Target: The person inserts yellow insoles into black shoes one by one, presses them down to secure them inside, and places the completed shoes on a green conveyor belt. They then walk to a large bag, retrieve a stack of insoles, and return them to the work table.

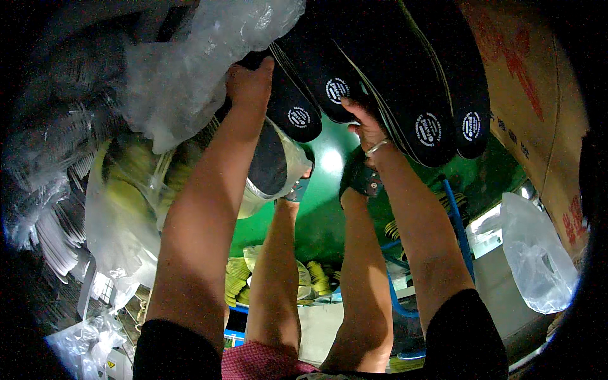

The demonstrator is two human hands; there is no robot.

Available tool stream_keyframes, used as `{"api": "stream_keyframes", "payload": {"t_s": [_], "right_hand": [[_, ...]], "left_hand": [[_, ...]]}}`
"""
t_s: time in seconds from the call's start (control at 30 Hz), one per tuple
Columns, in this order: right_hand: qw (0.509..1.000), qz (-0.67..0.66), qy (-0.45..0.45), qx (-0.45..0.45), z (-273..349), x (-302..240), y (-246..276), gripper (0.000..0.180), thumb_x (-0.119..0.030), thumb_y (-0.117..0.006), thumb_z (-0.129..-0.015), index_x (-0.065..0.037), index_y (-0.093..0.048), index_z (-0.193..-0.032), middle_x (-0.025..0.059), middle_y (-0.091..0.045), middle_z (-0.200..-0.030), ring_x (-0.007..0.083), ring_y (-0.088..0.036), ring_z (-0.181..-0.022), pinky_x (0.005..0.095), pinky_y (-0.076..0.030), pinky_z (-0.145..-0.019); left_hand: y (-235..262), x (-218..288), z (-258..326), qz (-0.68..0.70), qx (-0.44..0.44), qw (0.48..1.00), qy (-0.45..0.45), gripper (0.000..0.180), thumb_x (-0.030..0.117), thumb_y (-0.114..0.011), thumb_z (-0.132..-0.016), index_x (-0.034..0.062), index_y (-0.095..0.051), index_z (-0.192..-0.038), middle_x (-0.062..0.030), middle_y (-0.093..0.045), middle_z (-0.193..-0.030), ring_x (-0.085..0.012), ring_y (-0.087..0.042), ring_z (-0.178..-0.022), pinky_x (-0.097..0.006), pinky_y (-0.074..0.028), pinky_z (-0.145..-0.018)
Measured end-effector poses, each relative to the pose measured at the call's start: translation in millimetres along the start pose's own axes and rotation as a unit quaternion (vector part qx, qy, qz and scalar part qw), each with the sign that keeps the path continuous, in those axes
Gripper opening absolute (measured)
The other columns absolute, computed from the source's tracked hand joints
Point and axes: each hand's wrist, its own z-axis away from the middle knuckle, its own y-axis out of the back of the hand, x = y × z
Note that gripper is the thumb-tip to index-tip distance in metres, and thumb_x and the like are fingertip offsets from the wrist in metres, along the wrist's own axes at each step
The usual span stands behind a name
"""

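Black shoe insoles [424,95] with round white prints at their heels fill the upper middle, in stacks with thin pale edges. My right hand [367,126], a pale bracelet at its wrist, is closed on one stack, its thumb lying over an insole heel [335,104]. My left hand [250,85] is closed at the edge of another insole stack [294,104], its fingertips lost in the dark. A clear plastic bag [190,69] hangs against the left hand. Just below, another translucent bag [288,155] wraps more dark insoles.
A cardboard box [532,82] with red marks stands at the right, a clear bag [538,259] below it. Bagged insoles [126,196] pile up at the left. Yellow-edged stacks [237,278] lie behind my legs on the green floor [329,209], near a blue metal frame [459,228].
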Motion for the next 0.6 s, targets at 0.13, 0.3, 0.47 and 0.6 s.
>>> {"api": "stream_keyframes", "payload": {"t_s": [0.13,0.3,0.47,0.6], "right_hand": [[0.992,-0.079,-0.037,-0.088,2.0,5.4,7.3,0.058,-0.040,-0.066,-0.064,-0.018,-0.048,-0.115,0.0023,-0.047,-0.119,0.0201,-0.042,-0.107,0.0450,-0.032,-0.084],[0.831,-0.396,-0.177,-0.349,2.6,23.5,32.7,0.045,-0.040,-0.052,-0.078,-0.011,-0.050,-0.114,0.0095,-0.054,-0.112,0.0266,-0.051,-0.100,0.0495,-0.043,-0.076],[0.877,-0.376,-0.168,-0.246,36.2,28.7,48.0,0.041,-0.028,-0.059,-0.076,-0.008,-0.051,-0.111,0.0101,-0.056,-0.107,0.0275,-0.055,-0.097,0.0507,-0.047,-0.076],[0.932,-0.292,-0.144,-0.162,7.8,38.8,57.0,0.044,-0.022,-0.062,-0.073,-0.008,-0.049,-0.112,0.0114,-0.055,-0.109,0.0295,-0.054,-0.098,0.0488,-0.046,-0.078]], "left_hand": [[28.3,16.1,-40.3,-0.034,-0.094,0.995,-0.023,0.062,0.038,-0.056,-0.077,0.0019,-0.036,-0.123,-0.0154,-0.032,-0.131,-0.0325,-0.031,-0.119,-0.038,-0.028,-0.096],[93.8,3.7,-85.2,-0.115,-0.026,0.953,-0.277,0.057,0.041,-0.051,-0.080,0.0040,-0.040,-0.122,-0.0117,-0.040,-0.125,-0.0279,-0.041,-0.112,-0.035,-0.033,-0.094],[68.2,44.9,-45.5,0.219,-0.216,0.951,0.001,0.054,0.031,-0.062,-0.075,0.0090,-0.043,-0.121,-0.0077,-0.042,-0.123,-0.0222,-0.039,-0.113,-0.035,-0.031,-0.095],[75.1,-19.1,-70.3,0.095,-0.382,0.867,-0.305,0.034,0.022,-0.060,-0.076,0.0082,-0.055,-0.106,-0.0067,-0.054,-0.107,-0.0181,-0.050,-0.100,-0.033,-0.042,-0.085]]}}
